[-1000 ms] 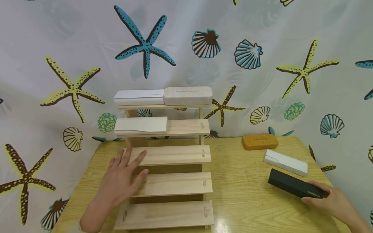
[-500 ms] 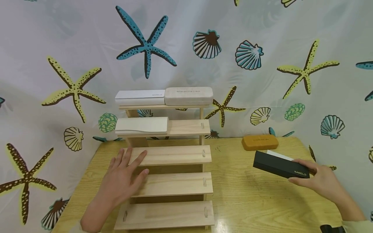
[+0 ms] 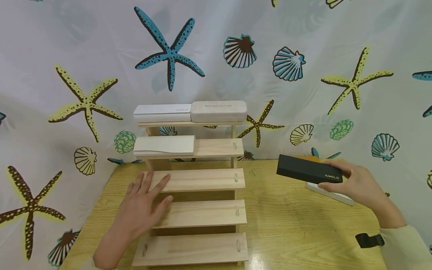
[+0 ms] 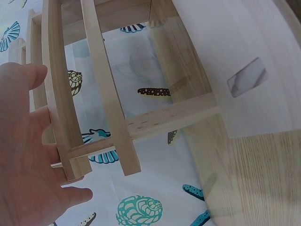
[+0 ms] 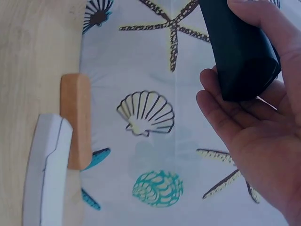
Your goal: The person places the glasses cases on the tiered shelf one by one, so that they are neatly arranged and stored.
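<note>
My right hand (image 3: 358, 184) grips the black case (image 3: 305, 169); my left hand (image 3: 138, 208), fingers spread, rests on the rack (image 3: 206, 213)

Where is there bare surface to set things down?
Free: right end of the second-highest tier beside the white case, bottom tier, tabletop between rack and orange case. Crowded: top tier, filled by two cases; third-highest tier, left end, under left grip.

In the head view, soft light is spread evenly over the white fabric backdrop printed with sea creatures (image 3: 209, 88); pale glare is reflected (near the bottom edge) by the yellow wood-grained tabletop (image 3: 280, 221). Dimmer, cooler, softer detail is given by both wrist views, the long black box (image 5: 242, 47) being deeply shaded.
</note>
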Motion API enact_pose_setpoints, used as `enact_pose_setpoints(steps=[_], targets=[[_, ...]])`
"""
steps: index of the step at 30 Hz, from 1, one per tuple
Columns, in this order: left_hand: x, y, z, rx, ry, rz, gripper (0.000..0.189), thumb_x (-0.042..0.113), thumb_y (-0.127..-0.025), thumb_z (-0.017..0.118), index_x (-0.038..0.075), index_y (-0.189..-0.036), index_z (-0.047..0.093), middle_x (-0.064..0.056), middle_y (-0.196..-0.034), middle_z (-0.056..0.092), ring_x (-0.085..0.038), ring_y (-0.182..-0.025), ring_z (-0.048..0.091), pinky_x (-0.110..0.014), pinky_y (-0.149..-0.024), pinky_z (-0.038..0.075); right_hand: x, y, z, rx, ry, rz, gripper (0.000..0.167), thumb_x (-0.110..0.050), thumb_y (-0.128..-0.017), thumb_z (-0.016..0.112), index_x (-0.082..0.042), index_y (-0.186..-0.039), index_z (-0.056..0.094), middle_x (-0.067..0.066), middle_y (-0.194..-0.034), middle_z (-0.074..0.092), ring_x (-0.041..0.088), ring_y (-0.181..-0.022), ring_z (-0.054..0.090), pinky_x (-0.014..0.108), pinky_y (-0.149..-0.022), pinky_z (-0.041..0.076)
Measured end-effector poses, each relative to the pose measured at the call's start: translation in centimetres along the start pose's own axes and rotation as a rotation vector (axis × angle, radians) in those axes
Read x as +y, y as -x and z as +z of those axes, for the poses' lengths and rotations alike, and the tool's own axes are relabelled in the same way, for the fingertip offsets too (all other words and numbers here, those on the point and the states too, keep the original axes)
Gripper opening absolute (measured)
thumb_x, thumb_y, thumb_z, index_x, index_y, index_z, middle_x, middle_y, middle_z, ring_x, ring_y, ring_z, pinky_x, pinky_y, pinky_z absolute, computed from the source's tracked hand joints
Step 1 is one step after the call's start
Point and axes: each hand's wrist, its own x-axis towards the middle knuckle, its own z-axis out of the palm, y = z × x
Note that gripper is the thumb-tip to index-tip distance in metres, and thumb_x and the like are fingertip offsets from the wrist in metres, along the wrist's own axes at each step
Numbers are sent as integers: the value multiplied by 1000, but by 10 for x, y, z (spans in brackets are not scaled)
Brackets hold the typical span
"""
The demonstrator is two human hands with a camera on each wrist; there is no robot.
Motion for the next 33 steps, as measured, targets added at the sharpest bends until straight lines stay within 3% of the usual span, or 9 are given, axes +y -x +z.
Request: enact_pose_setpoints(steps=[2,5,9,12,15,19,25,28,33], targets=[[0,0,0,-1,0,0,63,56,-108,49,30,-165,39,-31,-171,24,-57,-157,21,-78,-119,24,-9,-6,0,-10,-16,-20,81,-45,-89,86,-9,-154,54,23,-155,53,49,-140,51,65,-107,49],[1,0,-1,5,-2,3,63,55,-109,49,29,-165,40,-31,-170,25,-58,-156,22,-79,-119,24,-21,-16,0,-18,-36,-52,79,-44,-88,86,-9,-152,55,23,-158,50,48,-143,48,68,-112,44],[1,0,-1,2,-2,1,63,55,-109,49,28,-165,40,-31,-170,25,-57,-157,22,-78,-119,24,-34,-27,2,-19,-45,-87,73,-44,-87,87,-14,-148,59,18,-157,53,45,-140,54,63,-108,49],[1,0,0,-3,-3,-1,63,56,-109,48,29,-165,39,-31,-171,24,-57,-157,21,-78,-120,24,-44,-35,5,-6,-36,-124,67,-43,-86,88,-20,-144,63,11,-149,60,35,-127,65,46,-98,56],[1,0,1,-3,-3,-3,63,56,-109,48,29,-165,38,-30,-171,23,-57,-157,20,-78,-120,23,-52,-42,7,2,-21,-157,64,-41,-86,89,-21,-142,65,10,-144,64,30,-118,68,40,-92,54],[1,1,0,-3,-4,-2,63,56,-109,47,29,-165,38,-30,-171,23,-57,-157,20,-78,-120,23,-61,-52,10,-22,-26,-150,71,-42,-86,89,-17,-146,63,14,-144,63,29,-113,64,44,-90,52],[1,0,-1,3,-11,4,63,55,-109,47,28,-165,39,-31,-170,25,-58,-156,21,-78,-119,24,-76,-67,15,-57,-89,-128,72,-39,-86,89,-16,-148,61,11,-130,67,27,-108,63,36,-85,52],[1,0,-2,2,-12,2,62,55,-109,47,27,-165,40,-31,-170,25,-57,-157,21,-78,-120,24,-83,-74,20,-54,-104,-157,68,-35,-87,89,-15,-146,63,11,-129,69,27,-114,66,37,-90,53],[2,1,-3,6,-17,0,62,54,-109,48,28,-165,40,-30,-170,25,-57,-157,21,-77,-120,24,-95,-85,26,-53,-105,-218,62,-33,-86,90,-18,-142,67,9,-128,70,26,-107,67,39,-90,53]])
